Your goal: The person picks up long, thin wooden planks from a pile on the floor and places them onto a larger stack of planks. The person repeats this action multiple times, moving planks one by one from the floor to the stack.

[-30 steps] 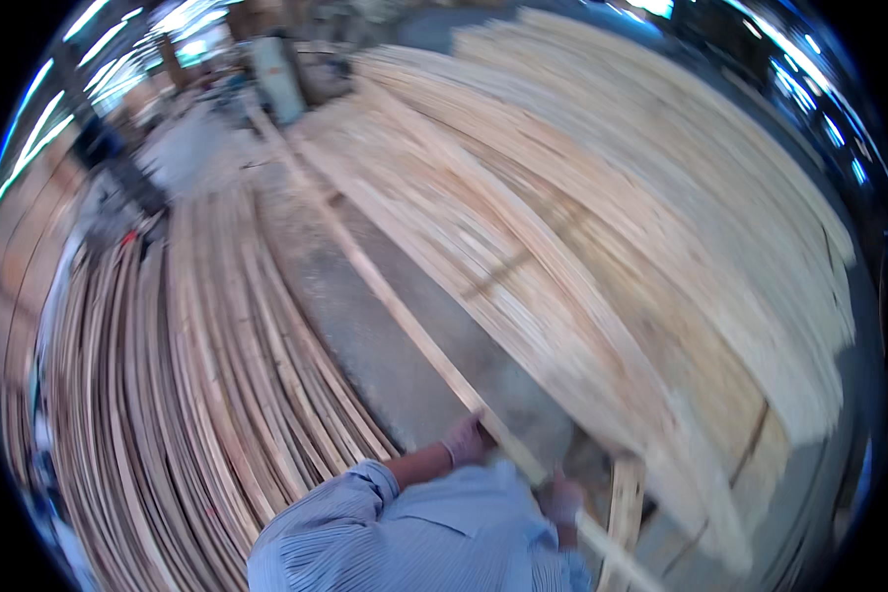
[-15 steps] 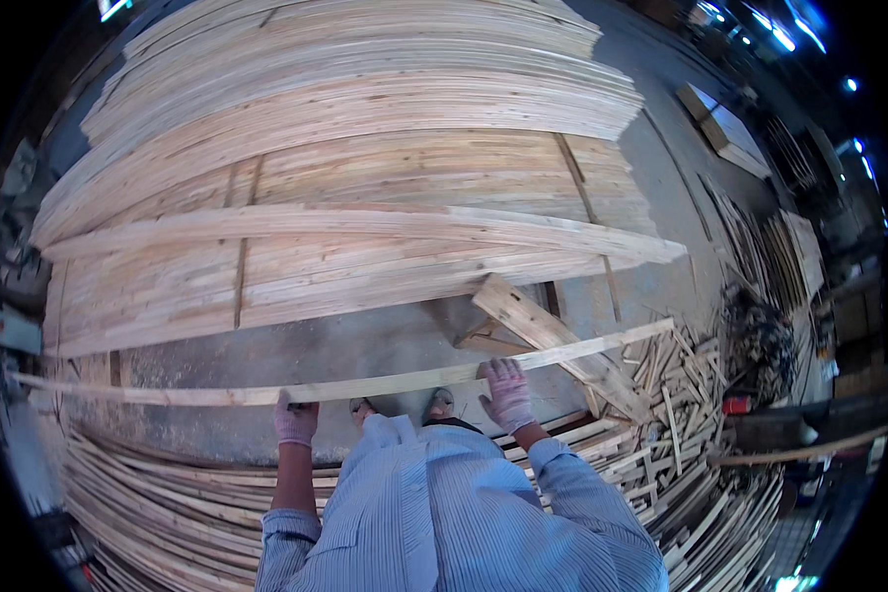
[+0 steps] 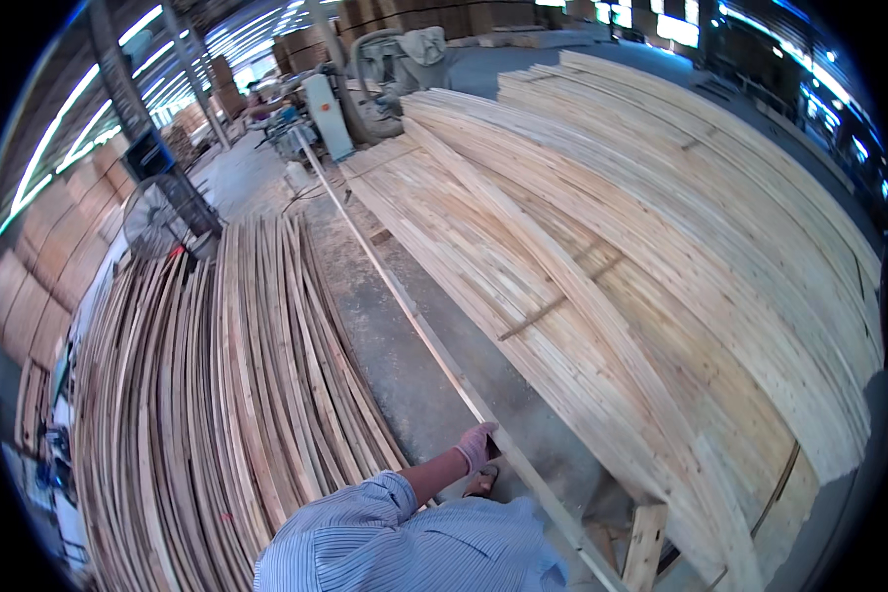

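Note:
A long, narrow wooden strip runs slantwise across the head view, from the machinery at the far end down to the lower edge. My left hand, in a pinkish work glove, is closed around it near my body. Part of the fingers is hidden behind the strip. My right hand does not show; the strip's near end passes out of the picture at the bottom.
Broad layers of pale boards fill the right side. Many long strips lie piled on the left. Beyond them stand a large fan and a pale machine cabinet. A short board juts up near the lower edge.
My view has swung left and up toward the strip's far end. The left hand still grips the strip; the right hand, earlier on it, has left the picture.

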Demonstrator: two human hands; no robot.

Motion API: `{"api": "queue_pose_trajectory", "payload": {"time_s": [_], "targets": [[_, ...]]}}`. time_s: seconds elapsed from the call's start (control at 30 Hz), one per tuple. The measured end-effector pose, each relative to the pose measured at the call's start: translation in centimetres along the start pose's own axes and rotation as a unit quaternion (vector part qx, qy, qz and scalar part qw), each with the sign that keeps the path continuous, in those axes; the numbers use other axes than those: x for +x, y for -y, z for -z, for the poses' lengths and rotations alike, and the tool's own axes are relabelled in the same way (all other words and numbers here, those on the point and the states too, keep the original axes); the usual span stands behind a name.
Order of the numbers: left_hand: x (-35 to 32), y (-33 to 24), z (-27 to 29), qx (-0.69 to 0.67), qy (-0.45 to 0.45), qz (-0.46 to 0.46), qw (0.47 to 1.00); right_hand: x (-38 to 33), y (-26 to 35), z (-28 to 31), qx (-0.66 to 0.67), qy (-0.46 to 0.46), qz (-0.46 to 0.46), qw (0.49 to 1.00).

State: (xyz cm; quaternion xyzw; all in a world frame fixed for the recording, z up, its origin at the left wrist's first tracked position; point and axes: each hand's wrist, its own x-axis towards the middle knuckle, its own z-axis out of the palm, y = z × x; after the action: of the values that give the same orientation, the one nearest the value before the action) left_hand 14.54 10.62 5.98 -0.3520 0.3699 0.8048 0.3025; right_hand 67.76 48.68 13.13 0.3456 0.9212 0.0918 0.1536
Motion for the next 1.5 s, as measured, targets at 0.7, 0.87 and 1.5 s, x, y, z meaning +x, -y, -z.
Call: {"api": "queue_pose_trajectory", "payload": {"time_s": [0.7,0.87,1.5], "targets": [[-3.9,-15.0,-0.3,0.022,0.032,-0.228,0.973,-2.7,-3.9,15.3,0.353,0.194,-0.011,0.915],[-3.6,-17.6,0.3,0.059,0.003,-0.228,0.972,0.0,8.4,21.7,0.265,0.159,0.127,0.942],[-1.8,-6.4,3.2,0.065,0.15,0.021,0.986,11.5,29.0,19.7,0.228,-0.009,0.034,0.973]]}}
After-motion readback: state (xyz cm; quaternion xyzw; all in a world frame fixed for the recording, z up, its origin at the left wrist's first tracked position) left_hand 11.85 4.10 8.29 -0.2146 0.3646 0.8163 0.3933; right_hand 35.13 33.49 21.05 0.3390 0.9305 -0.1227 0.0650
